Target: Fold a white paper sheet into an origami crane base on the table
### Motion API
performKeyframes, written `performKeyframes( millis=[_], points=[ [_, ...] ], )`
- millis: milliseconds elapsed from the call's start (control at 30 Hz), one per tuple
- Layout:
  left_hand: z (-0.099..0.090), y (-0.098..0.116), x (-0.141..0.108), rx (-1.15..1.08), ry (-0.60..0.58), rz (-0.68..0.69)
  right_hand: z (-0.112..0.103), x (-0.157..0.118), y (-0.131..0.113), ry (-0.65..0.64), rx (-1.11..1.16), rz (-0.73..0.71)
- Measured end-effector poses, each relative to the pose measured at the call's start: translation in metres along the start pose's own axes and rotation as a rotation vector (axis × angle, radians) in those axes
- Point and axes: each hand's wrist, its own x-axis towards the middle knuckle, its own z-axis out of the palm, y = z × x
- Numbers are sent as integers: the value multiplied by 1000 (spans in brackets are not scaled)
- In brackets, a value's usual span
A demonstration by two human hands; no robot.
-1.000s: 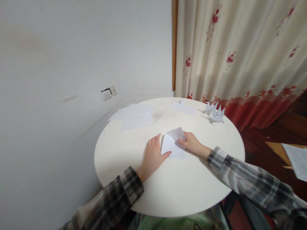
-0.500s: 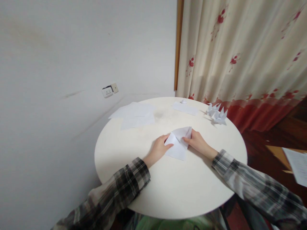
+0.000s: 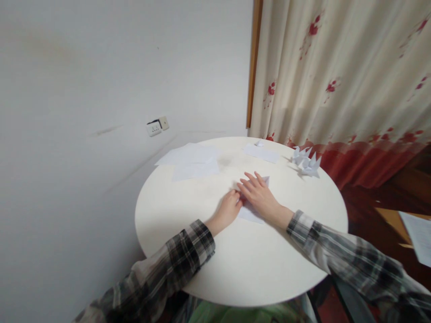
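Note:
A folded sheet of white paper point(image 3: 251, 215) lies on the white round table point(image 3: 232, 269), partly hidden under both hands. My left hand point(image 3: 230, 207) is closed at the paper's left edge, its fingertips curled on it. Across the top of the paper lies my right hand point(image 3: 261, 197), palm down, with fingers stretched out and spread, the tips reaching toward my left fingers. The paper's upper right corner shows beyond the right hand.
Several folded paper cranes point(image 3: 306, 161) stand at the table's right edge. White sheets point(image 3: 188, 157) lie at the back left. Another sheet point(image 3: 261, 153) with a small folded paper piece point(image 3: 259, 143) is at the back. A wall point(image 3: 84, 179) borders the left side, a curtain point(image 3: 336, 89) the back right.
My right hand has let go of the paper's right side and moved left, flattening over it. My left fingers have curled in at the left edge.

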Motion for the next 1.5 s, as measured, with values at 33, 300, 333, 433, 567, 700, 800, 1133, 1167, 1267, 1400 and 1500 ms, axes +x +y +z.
performKeyframes(
  millis=[33, 300, 333, 433, 567, 700, 800, 1133, 1167, 1267, 1400, 1500],
  points=[
    [-2, -2, -1, 13, -7, 26, 1, 0, 1, 1, 4, 1],
    [-27, -12, -22, 6, -56, 97, 5, -9, 7, 71, 28, -30],
    [-28, -11, -24, 2, -59, 96, 6, -9, 6, 77, 32, -40],
    [-27, -8, -25, 5, -53, 117, 6, -8, 5, 77, 58, -97],
    [-24, -8, -25, 46, -40, 157, 6, -10, 4, 62, 110, -200],
    [-27, -9, -33, 61, -49, 218, 7, -16, 4, 29, 135, -221],
    [-32, -8, -42, 78, -83, 267, 8, -20, 5, -14, 160, -230],
    [-36, -5, -49, 103, -177, 313, 14, -26, 7, -47, 190, -175],
    [-35, -5, -49, 120, -191, 333, 16, -27, 8, -37, 197, -168],
    [-35, -3, -52, 192, -230, 417, 20, -31, 12, -4, 243, -146],
    [-34, 2, -54, 233, -231, 465, 21, -34, 17, 82, 298, -41],
    [-33, 6, -54, 216, -248, 467, 17, -34, 16, 85, 286, 81]
  ],
)
